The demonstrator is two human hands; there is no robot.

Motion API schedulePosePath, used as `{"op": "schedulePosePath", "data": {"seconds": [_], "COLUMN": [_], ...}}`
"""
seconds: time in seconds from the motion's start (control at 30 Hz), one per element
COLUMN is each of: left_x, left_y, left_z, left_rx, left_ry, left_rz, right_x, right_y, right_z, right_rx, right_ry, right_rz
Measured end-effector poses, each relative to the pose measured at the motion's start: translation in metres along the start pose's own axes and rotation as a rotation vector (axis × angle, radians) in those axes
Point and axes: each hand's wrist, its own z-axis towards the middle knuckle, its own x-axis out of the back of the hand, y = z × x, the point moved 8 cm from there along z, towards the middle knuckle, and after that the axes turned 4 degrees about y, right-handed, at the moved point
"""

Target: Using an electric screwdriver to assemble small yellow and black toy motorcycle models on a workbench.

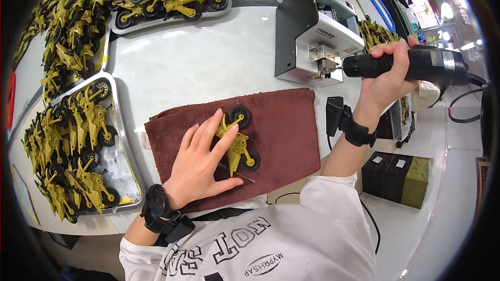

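A yellow toy motorcycle [237,144] with black wheels lies on its side on a folded brown cloth [284,135]. Over its left part rests my left hand [200,153], fingers stretched out and spread, partly hiding the toy. My right hand [391,73] is wrapped round a black electric screwdriver [427,66], held level off to the right. The screwdriver's tip points left, at the metal outlet of a white and dark grey screw feeder [320,36]. Whether a screw sits on the bit is too small to make out.
Metal trays of similar yellow toy motorcycles stand at the left [127,161] and at the back [172,19], with more piled at the far left. A black and olive box [397,178] is at the right. A cable trails from the screwdriver.
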Motion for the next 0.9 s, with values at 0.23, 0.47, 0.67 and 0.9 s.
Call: {"op": "schedulePosePath", "data": {"seconds": [0.23,0.47,0.67,0.9], "left_x": [0.001,0.015,0.006,0.003], "left_y": [0.0,-0.001,0.001,-0.002], "left_z": [-0.004,-0.023,-0.029,-0.033], "left_rx": [0.003,0.036,0.042,0.103], "left_ry": [-0.006,0.233,0.209,0.202], "left_rz": [-0.025,0.004,-0.015,-0.035], "right_x": [-0.015,-0.007,-0.024,-0.026], "right_y": [0.02,-0.002,-0.066,-0.069], "right_z": [-0.005,-0.057,-0.128,-0.16], "right_rx": [-0.07,-0.317,-0.345,-0.371], "right_ry": [-0.05,-0.155,-0.401,-0.582], "right_rz": [-0.082,0.082,0.376,0.408]}}
